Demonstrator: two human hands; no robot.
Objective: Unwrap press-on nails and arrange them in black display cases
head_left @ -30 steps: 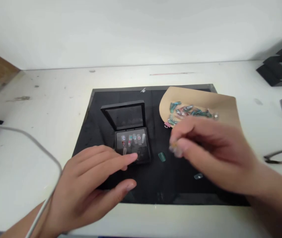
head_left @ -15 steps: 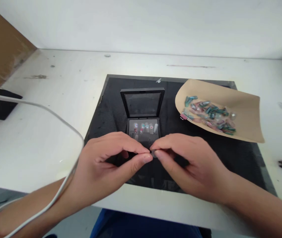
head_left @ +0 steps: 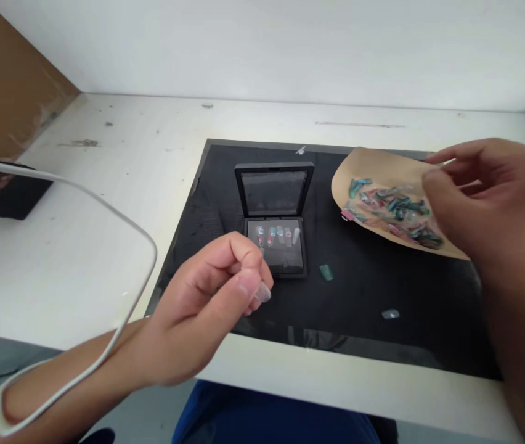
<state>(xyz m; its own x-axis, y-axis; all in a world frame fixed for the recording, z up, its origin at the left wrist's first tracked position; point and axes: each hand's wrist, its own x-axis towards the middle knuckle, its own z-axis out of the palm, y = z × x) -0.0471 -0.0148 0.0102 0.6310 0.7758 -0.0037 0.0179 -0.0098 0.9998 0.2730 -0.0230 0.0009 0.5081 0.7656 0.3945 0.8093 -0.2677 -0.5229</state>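
Note:
My left hand (head_left: pixel 219 302) pinches a clear false nail (head_left: pixel 263 292) between thumb and fingertips, just in front of an open black display case (head_left: pixel 303 259). Several decorated false nails (head_left: pixel 280 234) lie in rows on the case's grey base, partly hidden by that hand. My right hand (head_left: pixel 488 191), somewhat blurred, is over the right part of a tan paper sheet (head_left: pixel 359 161). Its thumb and forefinger are close together, and what they hold, if anything, cannot be made out. A pile of green, pink and clear false nails (head_left: pixel 401 209) rests on the paper.
A green false nail (head_left: pixel 326 272) and a clear one (head_left: pixel 390 314) lie on the black mat (head_left: pixel 355 333). A white cable (head_left: pixel 105 213) loops around my left forearm. At the left is a dark box (head_left: pixel 17 197); a pink clip (head_left: pixel 347 214) is at the paper's edge.
My hands, previously together at the case's front, have parted. The right has moved up and right over the paper; the left stays near the case, its clear nail now visible.

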